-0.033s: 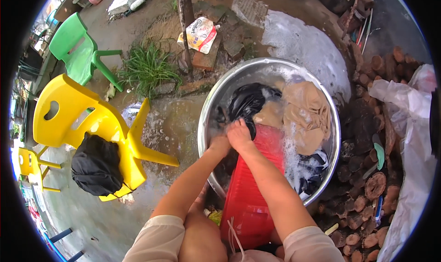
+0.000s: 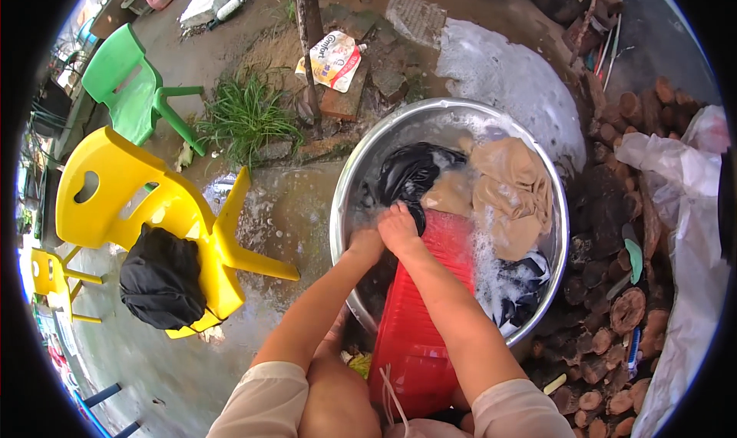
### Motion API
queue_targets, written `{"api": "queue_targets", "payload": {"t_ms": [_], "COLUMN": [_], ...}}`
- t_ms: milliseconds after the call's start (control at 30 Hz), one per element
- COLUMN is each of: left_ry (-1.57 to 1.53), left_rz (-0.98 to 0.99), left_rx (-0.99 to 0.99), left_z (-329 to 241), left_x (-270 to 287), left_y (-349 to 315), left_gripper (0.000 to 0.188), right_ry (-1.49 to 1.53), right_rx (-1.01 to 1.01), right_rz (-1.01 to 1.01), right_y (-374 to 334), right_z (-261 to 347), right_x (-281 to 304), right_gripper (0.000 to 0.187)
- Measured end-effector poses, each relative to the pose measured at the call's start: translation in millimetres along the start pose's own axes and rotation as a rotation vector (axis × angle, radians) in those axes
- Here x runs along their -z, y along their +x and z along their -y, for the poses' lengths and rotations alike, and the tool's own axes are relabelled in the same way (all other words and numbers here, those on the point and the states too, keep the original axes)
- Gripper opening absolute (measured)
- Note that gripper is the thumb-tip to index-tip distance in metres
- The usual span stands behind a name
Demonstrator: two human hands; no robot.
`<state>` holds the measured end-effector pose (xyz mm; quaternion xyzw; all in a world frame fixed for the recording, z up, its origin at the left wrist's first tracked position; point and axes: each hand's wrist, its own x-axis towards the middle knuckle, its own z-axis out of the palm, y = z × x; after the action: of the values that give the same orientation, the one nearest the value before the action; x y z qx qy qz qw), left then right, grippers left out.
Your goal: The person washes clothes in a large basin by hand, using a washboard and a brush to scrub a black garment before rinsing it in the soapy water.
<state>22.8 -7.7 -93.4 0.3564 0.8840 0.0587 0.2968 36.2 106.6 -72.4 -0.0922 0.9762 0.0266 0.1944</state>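
A red ridged board [image 2: 430, 304] is being propped aslant, its upper end lying inside a wide metal basin [image 2: 563, 231] and its lower end resting between the person's legs, presumably so that it is being steadied by the body and the basin together. A black cloth [image 2: 411, 177] is lying in the basin beyond the board's upper left corner, and its trailing end is being touched by the right hand [image 2: 398, 227]. The fingers there are being held bent, but whether they are being closed around the fabric cannot be told, as their undersides are being hidden. The left hand [image 2: 367, 244] is being held just beside it, its fingers being concealed, so its opening and anything in it cannot be told. Beige cloth [image 2: 513, 196] is lying on the basin's right side beside white suds [image 2: 489, 280], apparently clear of the hands. A black bundle [image 2: 163, 278] is being supported on a yellow chair [image 2: 115, 161], perhaps because it is being spared the wet ground [image 2: 284, 231].
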Motion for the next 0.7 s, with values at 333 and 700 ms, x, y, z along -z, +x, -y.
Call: {"api": "queue_targets", "payload": {"t_ms": [333,700], "left_ry": [-0.645,-0.840], "left_rz": [-0.687,-0.834], "left_rx": [-0.093,-0.231], "left_z": [-48.1,-147.3], "left_x": [147.2,239.2], "left_y": [-77.9,-192.1], "left_gripper": [0.018,0.086], "right_ry": [1.460,1.863], "right_rx": [-0.145,0.013], "right_rz": [-0.168,-1.066], "right_y": [-76.5,-235.9], "right_z": [-57.6,-32.5], "right_x": [107.7,303.6], "right_gripper": [0.045,0.032]}}
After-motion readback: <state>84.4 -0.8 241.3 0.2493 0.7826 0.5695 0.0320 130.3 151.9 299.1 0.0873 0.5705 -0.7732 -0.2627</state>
